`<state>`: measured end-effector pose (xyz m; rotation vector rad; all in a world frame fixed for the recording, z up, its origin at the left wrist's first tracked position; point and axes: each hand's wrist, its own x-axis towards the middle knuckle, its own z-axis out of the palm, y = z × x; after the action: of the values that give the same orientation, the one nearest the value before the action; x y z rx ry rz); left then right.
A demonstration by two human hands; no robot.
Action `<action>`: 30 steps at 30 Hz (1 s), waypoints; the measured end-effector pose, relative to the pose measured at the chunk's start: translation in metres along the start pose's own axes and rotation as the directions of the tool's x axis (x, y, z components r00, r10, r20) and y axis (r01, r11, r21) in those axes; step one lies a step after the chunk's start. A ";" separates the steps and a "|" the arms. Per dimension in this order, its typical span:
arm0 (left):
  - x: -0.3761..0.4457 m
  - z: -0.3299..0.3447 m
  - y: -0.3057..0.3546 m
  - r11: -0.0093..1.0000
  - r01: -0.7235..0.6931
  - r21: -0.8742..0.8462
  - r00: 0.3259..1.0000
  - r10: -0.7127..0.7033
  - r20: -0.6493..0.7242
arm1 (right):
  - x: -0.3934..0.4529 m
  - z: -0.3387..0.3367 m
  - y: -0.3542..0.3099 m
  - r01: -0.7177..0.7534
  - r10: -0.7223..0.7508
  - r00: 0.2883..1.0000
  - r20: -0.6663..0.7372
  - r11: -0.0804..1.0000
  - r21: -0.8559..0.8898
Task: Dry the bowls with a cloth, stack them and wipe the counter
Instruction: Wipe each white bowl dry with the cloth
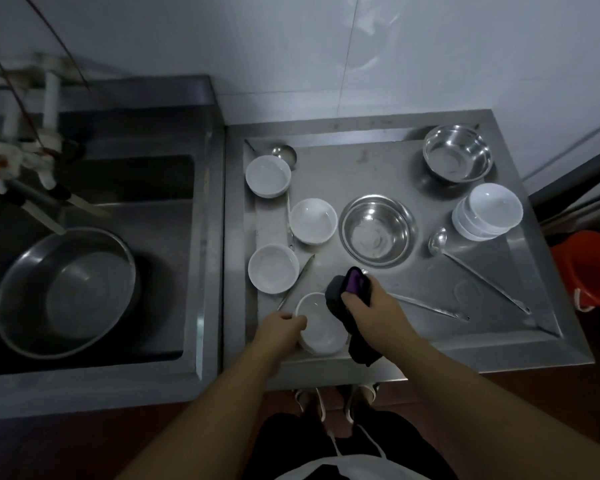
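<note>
Bare surface lay open between the far white bowl and the far steel bowl; nearer, ladles and a central steel bowl crowded the way.

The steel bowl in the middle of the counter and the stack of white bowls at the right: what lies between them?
In the head view, only a ladle's cup lies between the steel bowl and the stack of white bowls.

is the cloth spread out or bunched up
Bunched up: the dark cloth is gripped in the right hand, its tail hanging beside the white bowl that the left hand holds.
</note>
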<state>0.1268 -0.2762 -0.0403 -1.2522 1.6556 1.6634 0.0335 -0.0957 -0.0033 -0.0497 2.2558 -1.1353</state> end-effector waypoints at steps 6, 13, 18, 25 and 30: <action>-0.041 -0.023 0.057 0.932 -0.112 -0.346 0.990 0.133 0.037 | -0.011 -0.014 -0.068 0.296 -0.291 0.955 -0.062 0.952 0.081; -0.105 -0.052 0.135 0.806 -0.324 -0.495 0.897 0.428 0.110 | -0.029 -0.029 -0.147 0.602 -0.588 0.794 -0.153 0.795 0.075; -0.139 -0.072 0.167 0.763 -0.430 -0.483 0.820 0.554 0.143 | -0.048 -0.036 -0.191 0.607 -0.564 0.793 -0.231 0.761 0.229; -0.156 -0.073 0.186 0.660 -0.467 -0.589 0.714 0.674 0.189 | -0.063 -0.049 -0.220 0.597 -0.586 0.796 -0.150 0.720 0.354; -0.171 -0.062 0.194 0.552 -0.449 -0.703 0.605 0.766 0.216 | -0.069 -0.068 -0.236 0.733 -0.732 0.680 -0.042 0.680 0.012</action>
<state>0.0602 -0.3206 0.2135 -0.2581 1.3395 2.8330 -0.0008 -0.1763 0.2367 -1.0280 2.2906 -1.5611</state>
